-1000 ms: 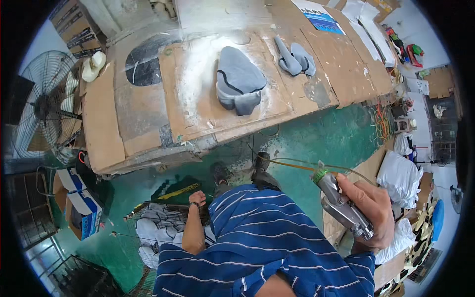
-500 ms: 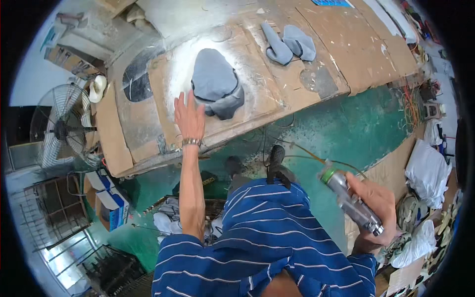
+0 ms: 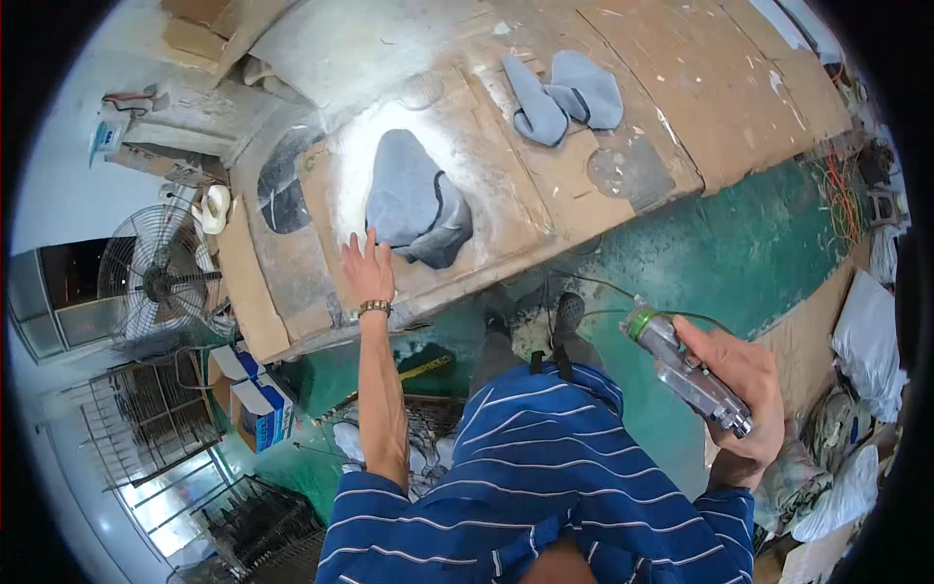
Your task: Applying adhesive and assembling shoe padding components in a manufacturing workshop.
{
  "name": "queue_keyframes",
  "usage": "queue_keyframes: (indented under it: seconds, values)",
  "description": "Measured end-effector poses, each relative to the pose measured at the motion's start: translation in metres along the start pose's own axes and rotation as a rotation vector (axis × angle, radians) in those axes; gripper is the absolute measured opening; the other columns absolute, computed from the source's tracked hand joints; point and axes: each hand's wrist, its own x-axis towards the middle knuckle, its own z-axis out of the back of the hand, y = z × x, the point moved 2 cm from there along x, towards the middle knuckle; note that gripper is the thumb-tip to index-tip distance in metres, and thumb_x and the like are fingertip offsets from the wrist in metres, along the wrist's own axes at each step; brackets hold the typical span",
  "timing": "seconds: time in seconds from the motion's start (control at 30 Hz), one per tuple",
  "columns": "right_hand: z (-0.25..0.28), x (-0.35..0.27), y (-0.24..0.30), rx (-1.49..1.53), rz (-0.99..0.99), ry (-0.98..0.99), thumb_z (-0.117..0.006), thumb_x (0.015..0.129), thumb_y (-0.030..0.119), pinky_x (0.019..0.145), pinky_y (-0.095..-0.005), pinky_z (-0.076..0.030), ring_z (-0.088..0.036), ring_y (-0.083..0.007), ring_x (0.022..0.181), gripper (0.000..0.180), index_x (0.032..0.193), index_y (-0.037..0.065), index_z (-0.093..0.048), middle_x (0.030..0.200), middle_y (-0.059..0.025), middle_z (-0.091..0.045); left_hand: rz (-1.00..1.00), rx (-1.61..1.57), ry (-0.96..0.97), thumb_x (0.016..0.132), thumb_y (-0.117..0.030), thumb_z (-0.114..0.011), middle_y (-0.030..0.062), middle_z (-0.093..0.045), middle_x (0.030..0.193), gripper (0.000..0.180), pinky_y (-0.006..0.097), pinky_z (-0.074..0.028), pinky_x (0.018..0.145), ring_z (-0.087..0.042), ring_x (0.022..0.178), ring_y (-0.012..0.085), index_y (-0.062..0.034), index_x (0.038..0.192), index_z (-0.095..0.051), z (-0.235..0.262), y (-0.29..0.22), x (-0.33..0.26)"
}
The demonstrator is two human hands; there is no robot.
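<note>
Left hand (image 3: 368, 274): fingers spreading apart, palm down, lying over the bench's near side, fingertips meeting or nearly meeting the grey piece (image 3: 401, 185) at its lower left edge; firm contact is not showing clearly. Right hand (image 3: 736, 384): wrapping round a metal spray gun (image 3: 686, 370) with a green collar, thumb lying along its upper side, well clear of the bench. Grey piece: lying on the bench (image 3: 715, 97), its darker flap folding out at the lower right; looking light, limp and matt, probably soft and hardly slippery, likely to shift or crease under a push; its plain outer rim seeming the best hold, with fingers keeping off the middle. Spray gun: looking rigid and moderately heavy, its body giving the natural hold. White residue (image 3: 345, 195): surrounding the grey piece and probably dusting any fingers there. Grey shapes (image 3: 589, 88): two, lying to the right, apart from it. Hose (image 3: 605, 282): trailing between gun and bench, possibly snagging. Fan (image 3: 159, 282): standing at the bench's left end. Carton (image 3: 255, 399): sitting open below. Silvery bags (image 3: 871, 336): lying at far right.
</note>
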Motion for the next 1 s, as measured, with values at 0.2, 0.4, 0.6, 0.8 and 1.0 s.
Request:
queue_keyframes:
  seconds: [0.2,0.4,0.6,0.8,1.0]
  values:
    - [-0.020,0.035,0.015,-0.066,0.106,-0.062,-0.068,0.065,0.008,0.069,-0.0347,-0.050,-0.065,-0.0295,0.073,0.071,0.134,-0.009,-0.062,0.085,-0.0170,-0.067,0.075,-0.734,-0.072,0.109,-0.054,-0.030,0.0215,-0.032,0.163,0.065,0.046,-0.021,0.123,-0.028,0.151,0.0355,-0.0079,0.146,-0.057,0.003,-0.004,0.011]
    - [-0.037,0.056,0.044,-0.047,0.198,0.213,-0.070,0.070,0.035,0.070,-0.0353,-0.051,-0.067,-0.0300,0.073,0.080,0.132,-0.013,-0.061,0.081,-0.0168,-0.065,0.194,-0.972,-0.387,0.111,-0.052,-0.032,0.0196,-0.038,0.160,0.065,0.043,-0.026,0.121,-0.036,0.147,0.0325,-0.0025,0.148,-0.053,0.025,-0.003,-0.011]
    - [-0.056,0.069,0.067,-0.147,0.159,0.141,-0.074,0.073,0.039,0.063,-0.0360,-0.048,-0.065,-0.0288,0.066,0.081,0.134,-0.012,-0.060,0.077,-0.0162,-0.063,0.370,-0.990,-0.537,0.111,-0.035,-0.040,0.0170,-0.063,0.134,0.050,0.042,-0.037,0.111,-0.054,0.129,0.0313,0.0036,0.130,-0.065,0.033,0.049,-0.063]
    - [-0.063,0.070,0.084,-0.206,0.141,0.174,-0.077,0.071,0.005,0.061,-0.0385,-0.051,-0.066,-0.0300,0.067,0.067,0.136,-0.004,-0.062,0.081,-0.0160,-0.068,0.477,-0.978,-0.486,0.111,-0.038,-0.040,0.0159,-0.065,0.129,0.052,0.041,-0.040,0.106,-0.058,0.120,0.0301,0.0031,0.126,-0.068,0.011,0.073,-0.106]
    - [-0.064,0.070,0.087,-0.288,0.158,0.319,-0.076,0.073,0.008,0.063,-0.0387,-0.052,-0.067,-0.0308,0.069,0.066,0.137,-0.004,-0.062,0.081,-0.0160,-0.068,0.506,-1.019,-0.506,0.111,-0.037,-0.040,0.0130,-0.068,0.121,0.051,0.038,-0.044,0.101,-0.061,0.112,0.0235,0.0023,0.127,-0.068,0.010,0.058,-0.094]
